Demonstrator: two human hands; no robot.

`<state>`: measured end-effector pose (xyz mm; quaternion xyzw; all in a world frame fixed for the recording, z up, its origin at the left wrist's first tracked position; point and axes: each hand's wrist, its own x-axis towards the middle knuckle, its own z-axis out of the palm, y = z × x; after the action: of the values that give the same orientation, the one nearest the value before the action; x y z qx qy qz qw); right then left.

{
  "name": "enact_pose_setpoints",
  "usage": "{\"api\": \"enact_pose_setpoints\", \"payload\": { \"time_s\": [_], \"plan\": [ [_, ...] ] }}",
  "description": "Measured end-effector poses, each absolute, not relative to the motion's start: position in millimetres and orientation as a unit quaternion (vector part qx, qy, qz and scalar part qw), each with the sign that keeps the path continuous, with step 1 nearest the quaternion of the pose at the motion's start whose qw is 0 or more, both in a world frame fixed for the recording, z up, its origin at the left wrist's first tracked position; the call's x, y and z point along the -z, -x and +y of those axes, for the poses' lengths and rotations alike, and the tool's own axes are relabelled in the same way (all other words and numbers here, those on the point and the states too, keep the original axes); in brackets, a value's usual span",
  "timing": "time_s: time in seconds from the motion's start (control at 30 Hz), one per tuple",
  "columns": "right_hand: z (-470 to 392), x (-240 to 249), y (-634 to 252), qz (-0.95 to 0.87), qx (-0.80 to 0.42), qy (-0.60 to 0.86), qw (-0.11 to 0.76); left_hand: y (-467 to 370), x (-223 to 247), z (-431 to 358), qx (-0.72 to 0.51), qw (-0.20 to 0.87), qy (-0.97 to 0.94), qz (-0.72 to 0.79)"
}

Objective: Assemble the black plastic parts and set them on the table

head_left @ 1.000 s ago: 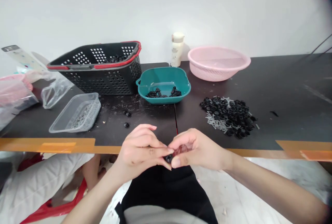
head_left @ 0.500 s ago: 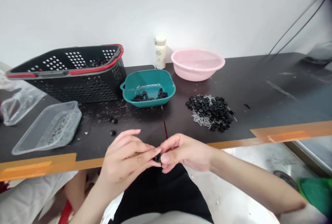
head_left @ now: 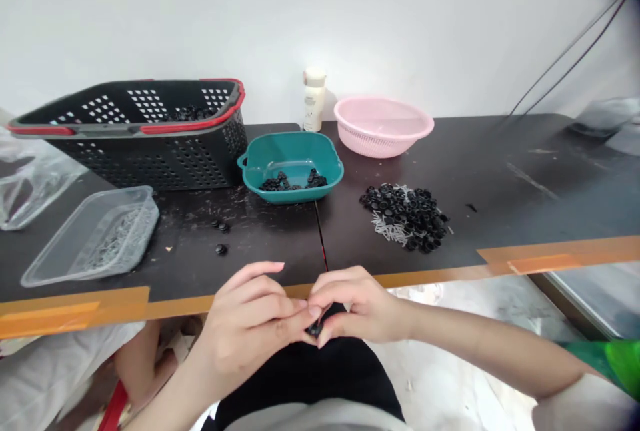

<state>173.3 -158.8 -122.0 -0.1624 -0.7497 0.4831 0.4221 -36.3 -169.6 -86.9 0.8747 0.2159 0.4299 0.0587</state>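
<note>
My left hand [head_left: 250,328] and my right hand [head_left: 360,308] meet just below the table's front edge, above my lap. Between their fingertips they pinch one small black round part [head_left: 315,330]. A heap of the same black parts mixed with thin pale pins [head_left: 406,216] lies on the dark table, to the right of and beyond my hands. Further back, at the centre, a teal bowl [head_left: 293,151] holds more black parts.
A black basket with red handles [head_left: 140,134] stands at the back left, a clear plastic tray [head_left: 95,234] in front of it. A pink colander [head_left: 383,124] and a small white bottle [head_left: 313,99] are at the back. Loose black parts [head_left: 221,249] lie near the tray.
The view swung to the right and then steadied. My hands stayed joined on the small black part and sank slightly lower, below the table edge.
</note>
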Motion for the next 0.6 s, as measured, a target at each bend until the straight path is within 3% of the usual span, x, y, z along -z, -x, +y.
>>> {"api": "enact_pose_setpoints", "payload": {
  "time_s": [0.07, 0.23, 0.47, 0.6],
  "plan": [
    [-164.3, 122.4, -169.4, -0.748, -0.464, 0.178, 0.439, 36.2, 87.0, -169.6, -0.442, 0.054, -0.871, 0.208],
    [-174.8, 118.0, -158.5, -0.645, -0.579, 0.189, 0.462, 35.9, 85.8, -172.9, -0.473, 0.083, -0.852, 0.206],
    [-180.6, 119.9, -146.5, -0.59, -0.608, 0.215, 0.485, 31.3, 95.0, -173.6, -0.534, 0.138, -0.801, 0.232],
    [-181.9, 128.4, -142.2, -0.512, -0.687, 0.244, 0.454, 33.1, 99.6, -170.7, -0.551, 0.127, -0.79, 0.236]
  ]
}}
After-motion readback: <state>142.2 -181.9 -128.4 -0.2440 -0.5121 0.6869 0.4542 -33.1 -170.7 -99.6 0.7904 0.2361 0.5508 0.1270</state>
